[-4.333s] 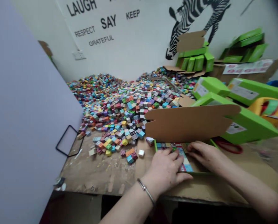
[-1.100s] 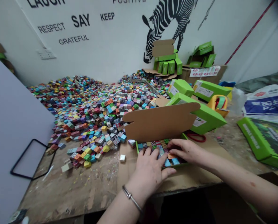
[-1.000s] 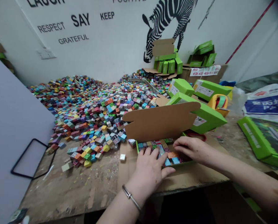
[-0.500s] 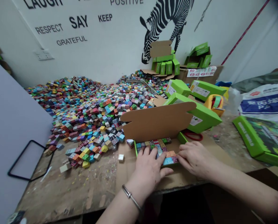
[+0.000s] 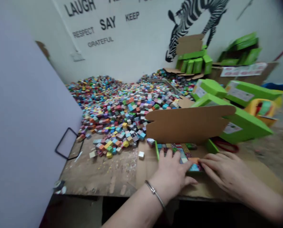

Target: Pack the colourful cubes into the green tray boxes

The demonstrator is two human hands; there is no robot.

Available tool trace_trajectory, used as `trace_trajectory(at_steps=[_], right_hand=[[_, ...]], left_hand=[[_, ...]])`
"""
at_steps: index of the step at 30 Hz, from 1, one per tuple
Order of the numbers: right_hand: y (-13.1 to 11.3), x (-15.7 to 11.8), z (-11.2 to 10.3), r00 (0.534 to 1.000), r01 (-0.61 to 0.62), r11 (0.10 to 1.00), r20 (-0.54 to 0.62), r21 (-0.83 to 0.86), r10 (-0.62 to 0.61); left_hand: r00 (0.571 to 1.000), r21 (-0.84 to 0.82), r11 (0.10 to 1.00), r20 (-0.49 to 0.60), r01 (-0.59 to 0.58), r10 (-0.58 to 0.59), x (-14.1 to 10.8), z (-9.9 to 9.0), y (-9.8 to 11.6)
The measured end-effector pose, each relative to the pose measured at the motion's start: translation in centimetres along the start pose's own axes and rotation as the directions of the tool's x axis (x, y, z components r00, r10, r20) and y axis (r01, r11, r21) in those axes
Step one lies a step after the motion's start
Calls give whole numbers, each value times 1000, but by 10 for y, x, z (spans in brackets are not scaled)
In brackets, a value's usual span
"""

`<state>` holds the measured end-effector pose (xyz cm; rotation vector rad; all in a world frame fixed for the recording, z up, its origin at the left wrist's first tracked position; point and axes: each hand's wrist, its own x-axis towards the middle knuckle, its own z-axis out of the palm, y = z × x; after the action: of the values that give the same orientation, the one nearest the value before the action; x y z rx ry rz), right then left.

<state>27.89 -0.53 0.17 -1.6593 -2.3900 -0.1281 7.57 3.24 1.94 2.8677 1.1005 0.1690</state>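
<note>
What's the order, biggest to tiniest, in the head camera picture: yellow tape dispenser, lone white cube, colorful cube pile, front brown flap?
1. Colorful cube pile
2. Front brown flap
3. Yellow tape dispenser
4. Lone white cube

No two look alike in size.

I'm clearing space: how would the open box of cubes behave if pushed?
The open box likely keeps shape, its green walls standing upright. Its cardboard lid, rising tall above them, may wobble. The cubes inside might slide, since bare space shows toward the right.
</note>
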Motion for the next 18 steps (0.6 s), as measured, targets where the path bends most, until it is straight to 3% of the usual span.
trace_trajectory(at_steps=[3, 5, 9, 13, 18], right_hand=[[-4, 14, -7, 996, 43, 990, -84, 132, -32], [-17, 33, -18, 993, 78, 956, -108, 283, -49], [-65, 83, -23, 992, 127, 887, -46, 443, -119], [-108, 123, 3, 980, 169, 964, 70, 204, -187], [-144, 156, 31, 948, 296, 954, 132, -38, -289]], left_hand=[[996, -5, 999, -72, 54, -54, -3, 4, 5], [979, -32, 998, -194, 54, -60, -10, 8, 8], [890, -184, 983, -450, -20, -66, -42, 17, 7], [805, -269, 963, -575, -20, -144, -87, 22, -11], [694, -291, 918, -602, 269, -394, -124, 26, -50]])
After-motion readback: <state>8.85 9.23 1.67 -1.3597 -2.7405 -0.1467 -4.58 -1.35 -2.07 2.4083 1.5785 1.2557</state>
